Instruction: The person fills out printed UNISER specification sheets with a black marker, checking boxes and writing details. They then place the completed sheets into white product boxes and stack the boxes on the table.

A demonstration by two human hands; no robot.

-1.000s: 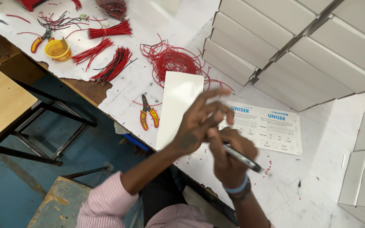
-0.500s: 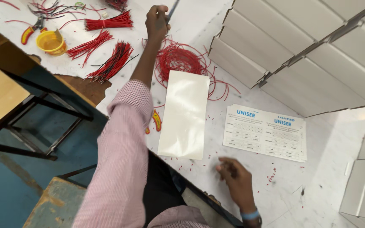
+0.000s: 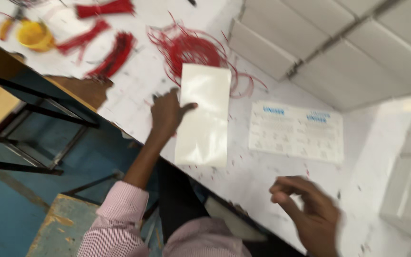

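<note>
— Where's the cream plastic sheet [image 3: 203, 116]?

— Flat on the white bench [image 3: 262, 176], just right of the left hand [image 3: 167, 113] — thumb touching its edge, grip loose, not clamped on it.

— And the right hand [image 3: 310, 212]?

— Nearer the body, well apart from the sheet, fingers curled, holding nothing visible. Beyond the sheet lie red wires [image 3: 191, 50]; a printed card [image 3: 296, 132] lies right.
</note>
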